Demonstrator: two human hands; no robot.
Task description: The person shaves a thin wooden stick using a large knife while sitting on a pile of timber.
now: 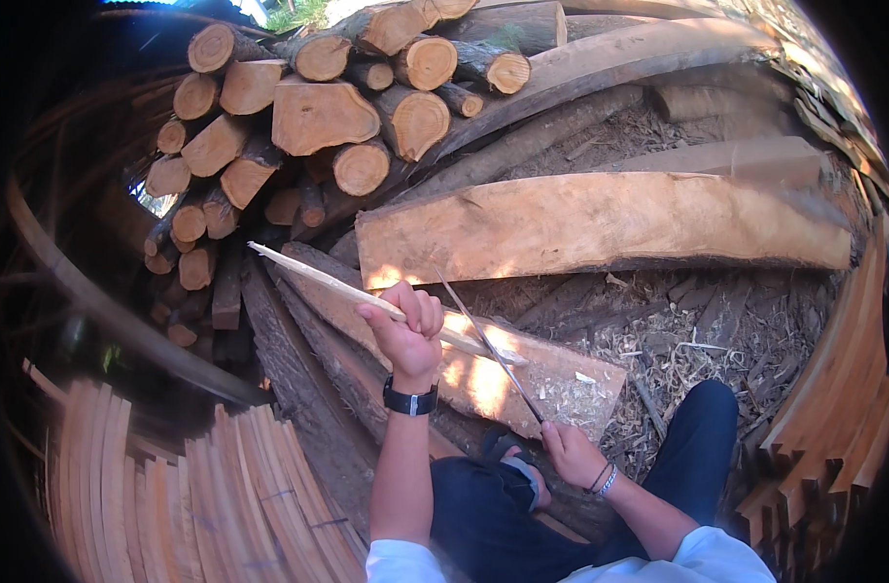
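My left hand (408, 328) is closed in a fist around a pale, whittled wooden stick (318, 277), which slants from upper left to lower right. My right hand (575, 456) is closed on the handle of a long, thin-bladed knife (476, 330). The blade points up and to the left and crosses the stick close to its lower right end; whether the edge touches the wood I cannot tell. Below that end lies a sawn plank (585, 389) with sun patches and a few shavings on it.
Wood shavings (678, 374) cover the ground to the right of the plank. A thick slab (600, 223) lies beyond it. Cut logs (328, 117) are piled at far left. Stacked boards stand at near left (260, 486) and right (833, 389). My legs (692, 437) are close to the plank.
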